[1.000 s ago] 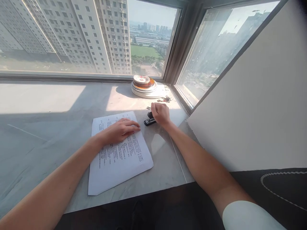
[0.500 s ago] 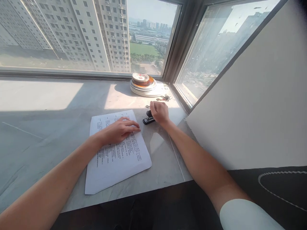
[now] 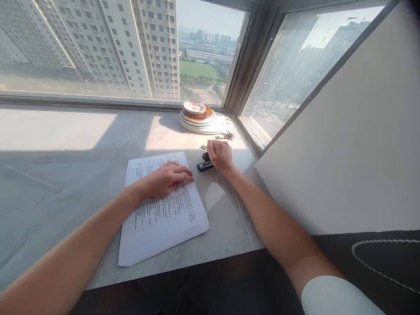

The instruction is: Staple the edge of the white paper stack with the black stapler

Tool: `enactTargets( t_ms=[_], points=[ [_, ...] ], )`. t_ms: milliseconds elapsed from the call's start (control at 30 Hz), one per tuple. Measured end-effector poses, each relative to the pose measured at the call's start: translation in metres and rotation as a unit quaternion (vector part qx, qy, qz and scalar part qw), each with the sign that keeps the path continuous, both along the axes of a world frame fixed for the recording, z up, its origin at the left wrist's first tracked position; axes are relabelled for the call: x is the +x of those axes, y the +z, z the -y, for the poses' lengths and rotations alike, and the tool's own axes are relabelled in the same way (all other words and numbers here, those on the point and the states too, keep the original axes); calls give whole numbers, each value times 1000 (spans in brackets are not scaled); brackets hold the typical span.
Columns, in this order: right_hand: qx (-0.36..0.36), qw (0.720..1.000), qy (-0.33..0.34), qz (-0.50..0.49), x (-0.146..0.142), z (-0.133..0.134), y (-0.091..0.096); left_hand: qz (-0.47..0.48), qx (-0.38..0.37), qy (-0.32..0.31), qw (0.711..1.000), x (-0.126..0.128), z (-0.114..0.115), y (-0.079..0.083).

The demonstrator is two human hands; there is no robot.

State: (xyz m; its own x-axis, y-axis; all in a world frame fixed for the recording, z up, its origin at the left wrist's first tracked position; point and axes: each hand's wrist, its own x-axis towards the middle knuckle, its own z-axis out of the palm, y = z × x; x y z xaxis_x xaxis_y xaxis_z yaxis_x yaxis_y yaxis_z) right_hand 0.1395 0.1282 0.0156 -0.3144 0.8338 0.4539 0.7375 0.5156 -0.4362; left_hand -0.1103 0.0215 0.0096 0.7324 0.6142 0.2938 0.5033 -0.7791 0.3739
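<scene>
Printed sheets of paper [image 3: 164, 236] lie on the marble sill, tilted slightly, with the text running sideways. My left hand [image 3: 167, 178] rests on them, fingers stretched toward their right edge. To the right of the paper is a black stapler [image 3: 205, 166], its front end showing past my right hand [image 3: 219, 155]. That hand is closed around the stapler's back part, which it hides. Just behind the stapler lie small thin metallic pieces [image 3: 203, 147], too small to make out clearly.
A stack of plates [image 3: 198, 122] stands at the window corner, with keys [image 3: 226, 136] in front of it. A white wall [image 3: 344, 131] slants along the right. The marble sill [image 3: 65, 175] ends at a front edge above a dark area.
The whole view has shifted very slightly. Both hands keep their places on the paper and the stapler.
</scene>
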Motion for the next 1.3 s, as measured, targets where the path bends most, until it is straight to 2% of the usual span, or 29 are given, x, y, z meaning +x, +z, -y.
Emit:
enactTargets(
  t_ms=[200,300,367,467,533,700,867,967,1067,1133,1233,1300],
  points=[
    [5,1000,0,-16,0,0,0,-1,3,26,1000,-15,-7,-1],
    [15,1000,-11,-20,0,-2,-2,-6,10,80,997,-26,-11,-1],
    [23,999,-9,-27,0,-4,-4,-25,31,171,985,-31,-12,0],
    [33,999,-4,-43,0,-6,-7,-50,46,344,936,-35,-11,0],
    [44,998,-5,-52,0,-7,-9,-54,28,404,913,-36,-11,-1],
    [64,997,-10,-51,0,-10,-9,-57,0,393,918,-36,-12,-3],
    [45,998,8,-40,4,-11,-6,-51,4,388,920,-35,-14,-4],
    [31,993,105,-38,16,-14,-3,-49,1,390,920,-36,-14,-5],
    [13,973,224,-57,34,-18,-1,-57,-5,392,918,-36,-14,-5],
    [-18,964,261,-56,46,-21,-2,-58,-7,390,919,-36,-14,-5],
    [-64,963,259,-25,55,-26,-6,-55,-7,388,920,-36,-14,-5],
    [-65,976,209,-13,56,-29,-11,-54,-8,386,921,-36,-14,-4]
  ],
)
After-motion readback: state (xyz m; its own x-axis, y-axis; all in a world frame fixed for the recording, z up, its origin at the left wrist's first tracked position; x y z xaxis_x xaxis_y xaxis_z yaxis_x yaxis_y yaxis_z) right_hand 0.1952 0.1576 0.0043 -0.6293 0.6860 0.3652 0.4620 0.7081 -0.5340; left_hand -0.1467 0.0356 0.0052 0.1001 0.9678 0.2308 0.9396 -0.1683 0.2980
